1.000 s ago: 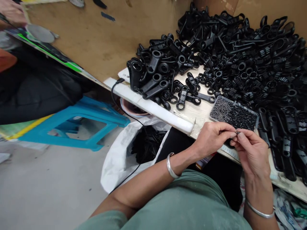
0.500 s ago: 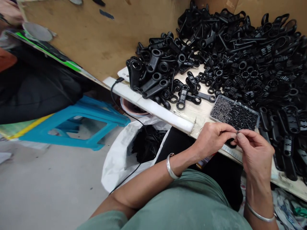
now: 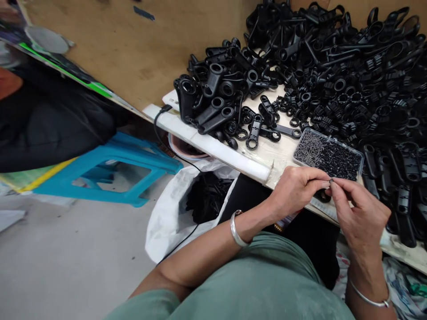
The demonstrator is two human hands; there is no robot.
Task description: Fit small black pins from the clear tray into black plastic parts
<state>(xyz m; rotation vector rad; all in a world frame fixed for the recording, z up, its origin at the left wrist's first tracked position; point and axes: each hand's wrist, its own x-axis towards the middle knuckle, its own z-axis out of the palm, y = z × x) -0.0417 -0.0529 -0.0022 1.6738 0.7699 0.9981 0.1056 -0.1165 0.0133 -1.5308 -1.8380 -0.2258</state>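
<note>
Tiny dark piece (image 3: 331,180) is sitting right where the person's fingertips are meeting, just off the near edge of the box; too small for me to tell what it is. Left hand (image 3: 292,191) is pinching at it between thumb and forefinger, and the right hand (image 3: 358,213) is gripping it the same way from the other side, other fingers curling in. Both wrists are wearing silver bangles (image 3: 235,229). Just beyond the hands, a clear box (image 3: 362,161) is holding loads of little bits, greyer on the left, blacker on the right. It's resting on a pale table (image 3: 280,153). Far side and right, a massive heap of black plastic parts (image 3: 353,84) is piling up, with more lying to the left. Near left, a white sack (image 3: 167,222) is holding black stuff, and a blue stool (image 3: 130,155) is standing farther left.
</note>
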